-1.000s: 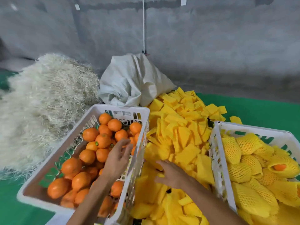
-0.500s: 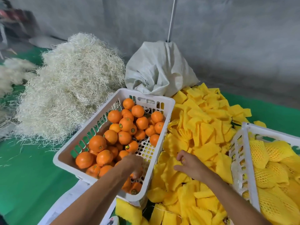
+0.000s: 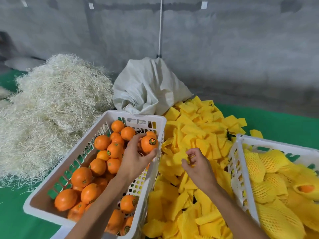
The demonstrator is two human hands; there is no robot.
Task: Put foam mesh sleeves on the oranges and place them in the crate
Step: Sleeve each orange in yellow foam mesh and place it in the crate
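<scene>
Item 1: orange (image 3: 148, 143), held in our L hand (image 3: 136, 156), fingers curled round it, lifted over the R rim of the L crate (image 3: 110, 116). Round, smooth, glossy peel; dark round sticker w/ gold mark faces us.

Item 2: sleeve (image 3: 189, 156), yellow foam mesh, pinched in our R hand (image 3: 198, 167), thumb and fingertips closed on its edge, just above the sleeve pile (image 3: 195, 133). Hand partly hides its shape.

Item 3: L crate, white plastic, slotted and perforated walls, green showing thru slots. Holds loose oranges (image 3: 96, 171), bare, several w/ stickers.

Item 4: sleeve pile, between the 2 crates. Flat, roughly rectangular pieces, soft, netted texture, heaped loosely.

Item 5: R crate (image 3: 241, 140), white plastic, same make. Holds sleeved oranges (image 3: 269, 169), puffy yellow netting; 1 shows orange peel at its open end.

Item 6: straw heap (image 3: 51, 107), pale, fine, tangled strands, L of L crate.

Item 7: sack (image 3: 146, 87), grey-white woven, crumpled, behind the crates, against a grey wall (image 3: 224, 49).

Item 8: green mat (image 3: 276, 121), smooth, under it all.
</scene>
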